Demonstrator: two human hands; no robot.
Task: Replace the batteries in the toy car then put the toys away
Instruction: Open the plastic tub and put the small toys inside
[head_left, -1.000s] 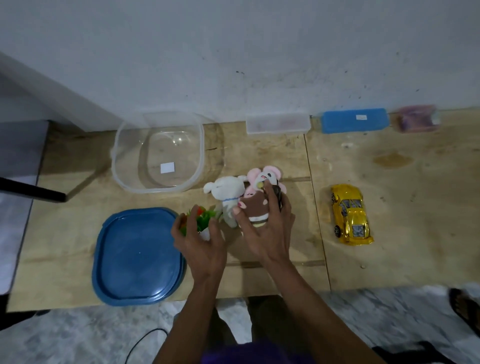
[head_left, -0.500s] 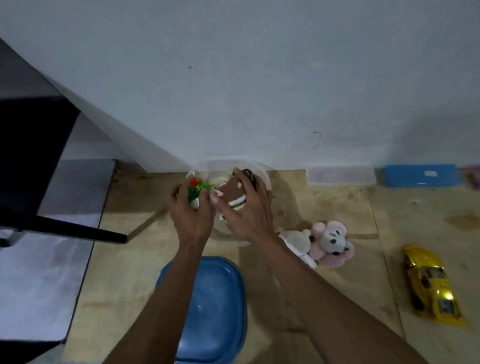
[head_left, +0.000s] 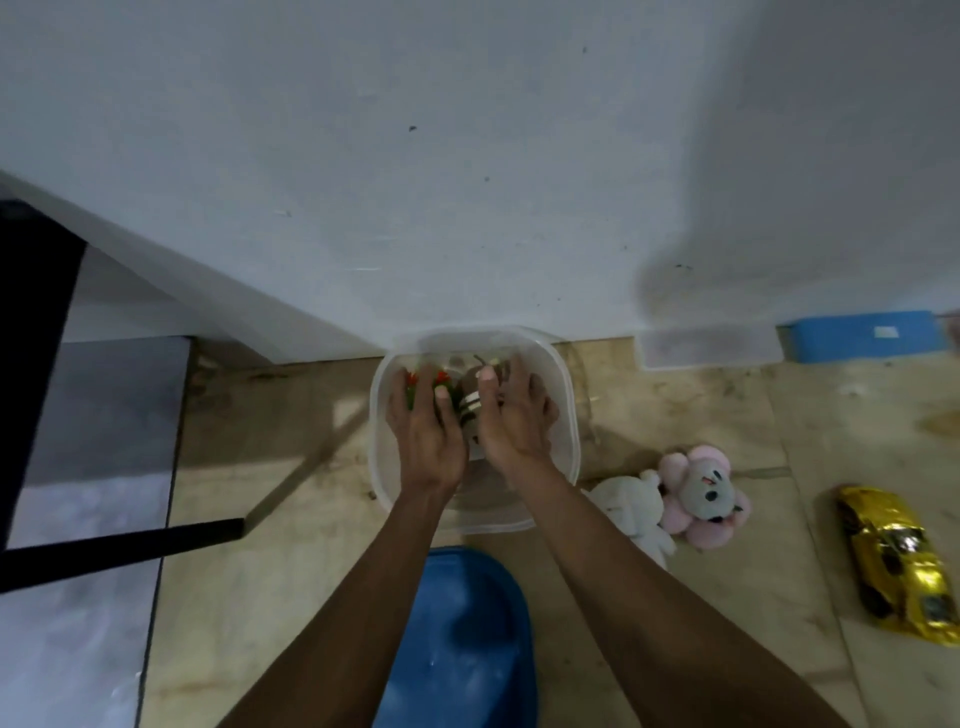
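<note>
The putting-away part of the job is in hand. Both hands are down inside the clear plastic tub (head_left: 563, 395) that sits on the tabletop (head_left: 311, 467) against the wall. The left hand (head_left: 428, 431) has its grip curled around a small green and red toy (head_left: 441, 378), and the right hand (head_left: 511, 415) has its grip around a brown toy with a pale stripe (head_left: 470, 397); both toys are low in the tub, though I cannot tell whether they already rest on its bottom.

To my eye the next move is to let go of these two and pull the hands clear, then reach to the right for what is left out. A white plush toy (head_left: 631, 506) and a pink plush toy (head_left: 701, 491) lie touching each other just beside the tub's right side. They look soft and light, easy to scoop up together. The blue lid (head_left: 467, 639) lies near the tub on the person's side, between the forearms, ready for closing up afterwards.

The toy car (head_left: 898, 561) lies well apart, far to the right on the tabletop. It is shiny gold, wheels down, nose toward the person. Nothing here shows whether its batteries are in.
</note>
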